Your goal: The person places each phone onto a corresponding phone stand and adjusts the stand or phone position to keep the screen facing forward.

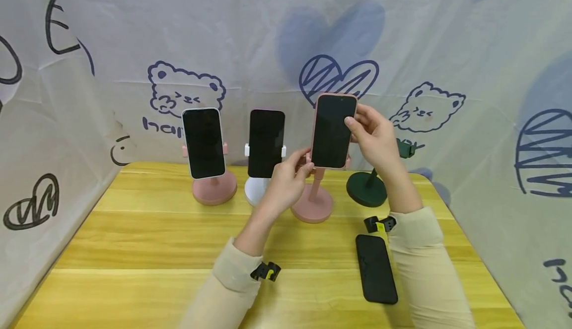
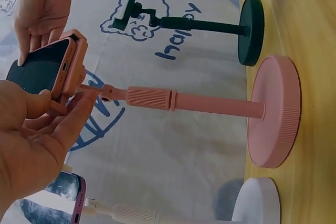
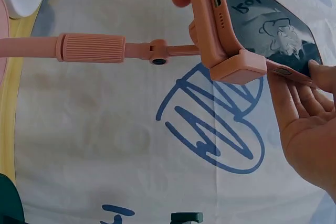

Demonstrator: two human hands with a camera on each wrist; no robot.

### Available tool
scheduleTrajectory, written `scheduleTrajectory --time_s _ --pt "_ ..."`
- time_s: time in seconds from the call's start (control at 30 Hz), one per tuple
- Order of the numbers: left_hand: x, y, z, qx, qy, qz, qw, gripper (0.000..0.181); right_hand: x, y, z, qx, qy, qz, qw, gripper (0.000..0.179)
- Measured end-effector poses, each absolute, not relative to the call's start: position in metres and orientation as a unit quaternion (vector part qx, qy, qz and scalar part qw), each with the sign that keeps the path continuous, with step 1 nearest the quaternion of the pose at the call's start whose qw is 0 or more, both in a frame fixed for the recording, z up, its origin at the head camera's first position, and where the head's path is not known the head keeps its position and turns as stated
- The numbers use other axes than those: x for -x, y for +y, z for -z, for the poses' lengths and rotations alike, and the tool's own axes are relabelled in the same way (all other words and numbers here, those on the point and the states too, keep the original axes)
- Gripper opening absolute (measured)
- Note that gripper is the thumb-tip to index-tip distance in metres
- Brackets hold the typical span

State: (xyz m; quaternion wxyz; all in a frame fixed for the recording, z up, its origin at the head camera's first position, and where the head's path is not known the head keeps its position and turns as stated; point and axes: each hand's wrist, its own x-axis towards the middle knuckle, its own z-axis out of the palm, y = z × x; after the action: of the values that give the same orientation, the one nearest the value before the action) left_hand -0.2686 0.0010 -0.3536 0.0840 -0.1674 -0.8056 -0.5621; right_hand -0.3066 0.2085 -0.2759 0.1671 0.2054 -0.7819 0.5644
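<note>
Cream sleeves (image 1: 431, 274), broad cuffs (image 1: 415, 227); small black wrist devices (image 1: 258, 271), yellow patches (image 1: 381, 227), perhaps labels

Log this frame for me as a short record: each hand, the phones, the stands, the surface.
Left hand: left hand grips the clamp of the right pink stand
Right hand: right hand pinches the pink-cased phone at its edge
Phone being handled: in that clamp, screen toward the person
Other mounted phones: one on the left pink stand, one on the white stand
Stand without phone: green stand
Loose phone: black phone, lying flat
Surface: wooden table
</note>
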Motion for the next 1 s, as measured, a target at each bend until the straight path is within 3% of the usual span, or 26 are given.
scheduleTrajectory --time_s 1.0 --pt "0.2695 0.0056 0.3558 0.156 -0.781 0.597 0.094 0.029 0.3066 0.2144 0.2835 -0.235 -0.78 -0.55 0.182 0.042"
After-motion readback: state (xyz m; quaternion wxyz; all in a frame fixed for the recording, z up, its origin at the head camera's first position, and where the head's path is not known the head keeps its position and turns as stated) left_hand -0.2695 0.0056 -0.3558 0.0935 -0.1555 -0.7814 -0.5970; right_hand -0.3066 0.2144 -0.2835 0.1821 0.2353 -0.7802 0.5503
